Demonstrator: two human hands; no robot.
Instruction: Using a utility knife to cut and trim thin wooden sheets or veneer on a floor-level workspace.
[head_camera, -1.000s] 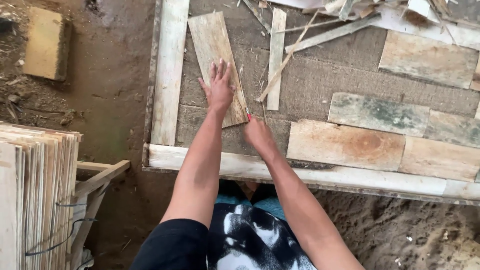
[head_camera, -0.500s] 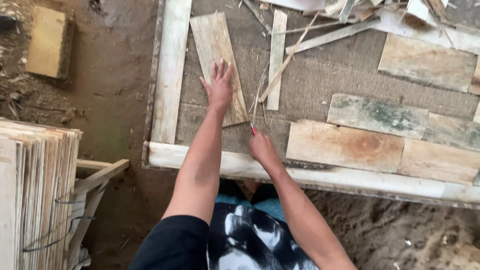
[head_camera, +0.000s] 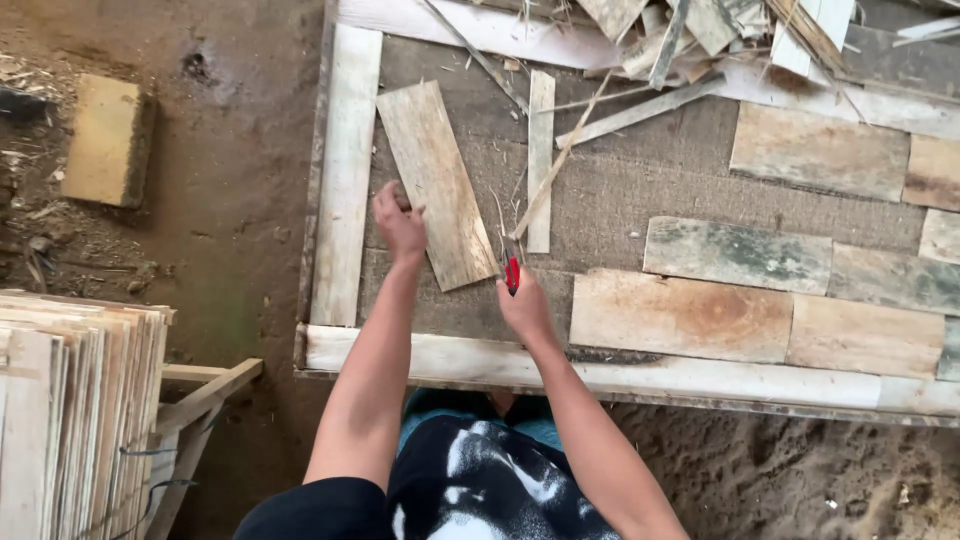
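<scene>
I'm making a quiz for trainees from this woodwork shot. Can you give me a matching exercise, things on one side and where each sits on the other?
Things:
1. Red-handled knife
2. Loose wooden slat
3. Stack of thin boards
4. Yellowish block

Places:
A. On the dirt floor, upper left
B. In the right hand
C. Under the left hand, on the table
D. Lower left, beside the table

Pairs: 1-B, 2-C, 3-D, 4-A

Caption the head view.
Left hand grips a wood slat while right hand holds a red-handled cutter beside it.
</scene>
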